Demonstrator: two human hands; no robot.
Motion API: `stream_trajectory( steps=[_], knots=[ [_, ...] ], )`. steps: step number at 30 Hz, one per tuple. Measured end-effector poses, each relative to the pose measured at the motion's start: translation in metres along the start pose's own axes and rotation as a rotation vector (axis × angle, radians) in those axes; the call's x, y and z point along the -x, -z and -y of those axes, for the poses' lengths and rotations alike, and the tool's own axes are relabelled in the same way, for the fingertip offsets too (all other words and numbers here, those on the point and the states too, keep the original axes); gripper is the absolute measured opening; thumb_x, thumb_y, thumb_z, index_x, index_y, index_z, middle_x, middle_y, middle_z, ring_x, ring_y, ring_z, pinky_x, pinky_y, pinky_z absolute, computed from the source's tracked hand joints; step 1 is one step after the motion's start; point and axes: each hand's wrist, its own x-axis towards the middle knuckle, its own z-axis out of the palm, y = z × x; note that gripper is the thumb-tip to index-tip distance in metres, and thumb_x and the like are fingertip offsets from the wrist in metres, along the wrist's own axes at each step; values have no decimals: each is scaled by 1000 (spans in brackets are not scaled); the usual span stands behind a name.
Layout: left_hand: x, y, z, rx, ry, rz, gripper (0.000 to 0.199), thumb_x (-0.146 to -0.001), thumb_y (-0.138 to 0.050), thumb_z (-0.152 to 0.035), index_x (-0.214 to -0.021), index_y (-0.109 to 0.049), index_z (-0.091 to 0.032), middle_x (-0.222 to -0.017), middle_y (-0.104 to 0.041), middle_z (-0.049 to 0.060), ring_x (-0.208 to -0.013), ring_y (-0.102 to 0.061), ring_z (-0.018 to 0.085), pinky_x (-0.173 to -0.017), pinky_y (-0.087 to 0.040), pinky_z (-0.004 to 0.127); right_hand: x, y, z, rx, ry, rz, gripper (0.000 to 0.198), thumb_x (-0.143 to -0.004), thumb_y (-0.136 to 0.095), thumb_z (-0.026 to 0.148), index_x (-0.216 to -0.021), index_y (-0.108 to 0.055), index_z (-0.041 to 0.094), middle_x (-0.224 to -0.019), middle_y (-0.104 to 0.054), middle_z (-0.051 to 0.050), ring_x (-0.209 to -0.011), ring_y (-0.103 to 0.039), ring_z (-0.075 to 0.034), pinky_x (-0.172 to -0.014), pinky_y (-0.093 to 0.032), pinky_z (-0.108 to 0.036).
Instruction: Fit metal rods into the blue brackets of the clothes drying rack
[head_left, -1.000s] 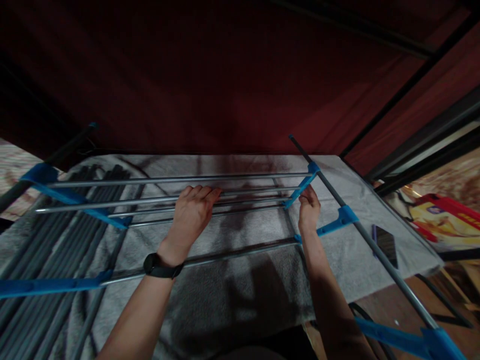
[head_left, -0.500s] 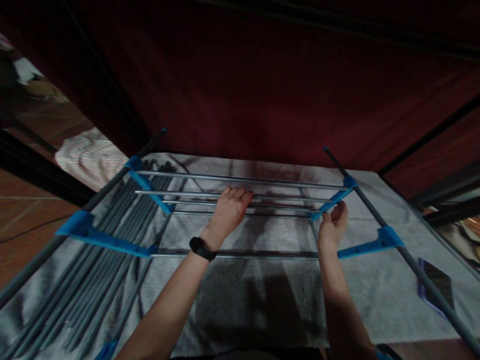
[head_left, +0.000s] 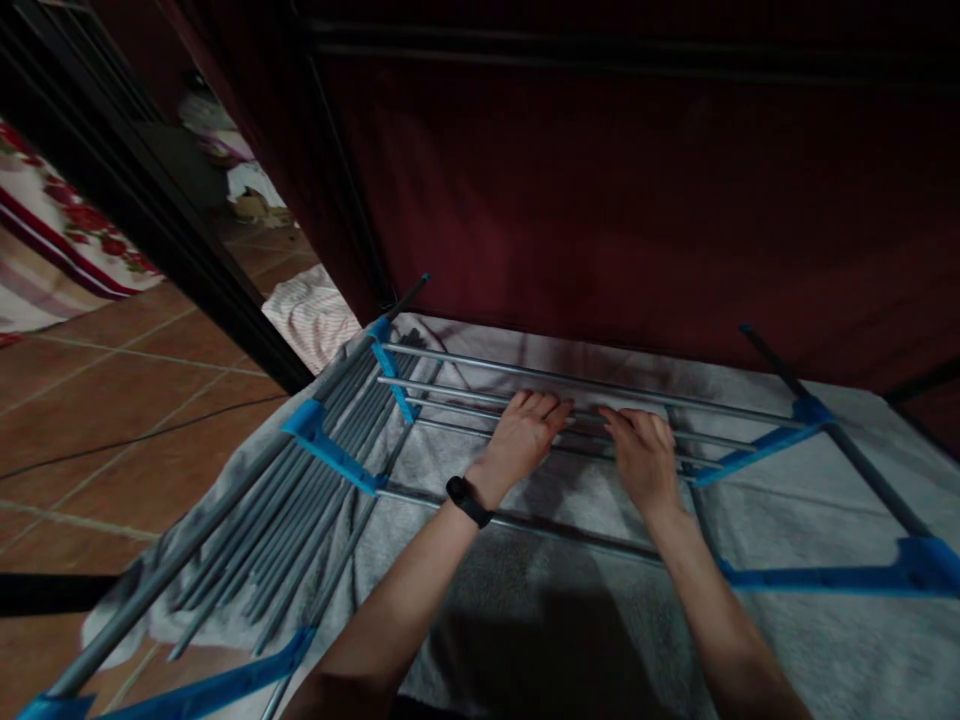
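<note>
Here, a grey cloth [head_left: 862, 650] spreads beneath a blue-jointed rack [head_left: 592, 384], with loose grey tubes [head_left: 300, 510] lying at its left end. One crossbar [head_left: 450, 391] runs under the left hand [head_left: 521, 440], whose curled fingers grip it; the right hand [head_left: 641, 455] bends over the bars nearby, its hold impossible to tell.

The left forearm [head_left: 401, 590] and right forearm [head_left: 716, 595] extend forward, slanting inward. The left hand [head_left: 519, 443] is palm down, its fingers [head_left: 538, 403] curled; the right hand [head_left: 643, 455] is near it but apart, fingers bent.
</note>
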Motion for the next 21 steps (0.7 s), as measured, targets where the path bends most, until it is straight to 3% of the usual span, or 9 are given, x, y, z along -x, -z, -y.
stream_trajectory(
  steps=[3, 6, 9, 11, 15, 18, 21],
  knots=[
    [29, 0, 10, 3, 113, -208, 33, -106, -51, -21, -137, -64, -23, -129, -70, 11, -123, -62, 24, -112, -40, 44, 0, 0, -6, -23, 16, 7, 36, -105, -49, 21, -131, -73, 25, -113, -68, -12, -99, -60, -27, -92, -50, -43],
    [65, 0, 38, 7, 521, -613, 24, -107, -48, -26, -119, -68, -23, -116, -69, 11, -116, -63, 24, -107, -44, 44, 3, -1, -8, -41, 32, 42, 40, -102, -50, 18, -133, -73, 27, -113, -67, -12, -99, -59, -28, -91, -49, -44],
    [88, 3, 84, 136, 980, -1081, 24, -104, -50, -43, -111, -61, -23, -115, -63, 10, -111, -61, 23, -102, -48, 42, 5, -1, -8, -38, 34, 59, 40, -101, -51, 19, -134, -72, 29, -111, -67, -11, -99, -59, -28, -91, -48, -44],
    [91, 6, 116, 329, 1113, -1229, 31, -101, -50, -53, -104, -59, -24, -109, -63, 7, -106, -62, 21, -99, -49, 38, 5, -1, -8, -35, 39, 61, 38, -103, -51, 21, -132, -73, 28, -109, -66, -11, -99, -60, -28, -90, -48, -44],
    [79, 9, 158, 630, 1137, -1138, 57, -96, -41, -73, -80, -59, -21, -77, -62, 3, -78, -62, 19, -76, -53, 32, 2, 2, -9, -37, 57, 74, 40, -102, -51, 20, -135, -71, 27, -107, -66, -11, -98, -61, -29, -87, -49, -43],
    [68, 9, 170, 985, 1131, -1077, 66, -90, -46, -82, -78, -63, -19, -71, -64, 3, -66, -62, 17, -65, -51, 29, 2, 4, -13, -47, 63, 83, 42, -101, -50, 18, -137, -69, 27, -106, -66, -11, -98, -62, -29, -86, -50, -44],
    [61, 5, 175, 1056, 1172, -1114, 65, -90, -48, -81, -75, -62, -20, -66, -62, 3, -56, -56, 14, -56, -47, 27, 1, 4, -14, -51, 82, 96, 41, -102, -49, 21, -139, -67, 25, -107, -68, -12, -98, -63, -30, -86, -51, -45]
  ],
)
